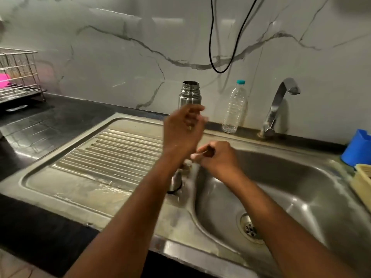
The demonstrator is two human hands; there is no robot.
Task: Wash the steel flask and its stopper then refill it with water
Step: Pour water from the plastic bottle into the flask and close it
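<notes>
The steel flask [190, 93] stands upright with its mouth uncovered at the back rim of the sink, against the marble wall. My left hand [181, 131] is raised just in front of its lower body, fingers spread and blurred, not clearly touching it. My right hand [216, 157] hovers over the left edge of the sink basin [291, 187], fingers curled in, with nothing clearly in them. A steel cap-like piece with a black ring [175, 182], perhaps the stopper or lid, lies between drainboard and basin, partly hidden by my left forearm.
A clear plastic bottle with a teal cap [233, 109] stands right of the flask. The tap [279, 105] is at the back right, with no water running. A blue cup [357, 149] and a yellow holder [363, 183] sit at the right edge. A wire dish rack [18, 75] is far left.
</notes>
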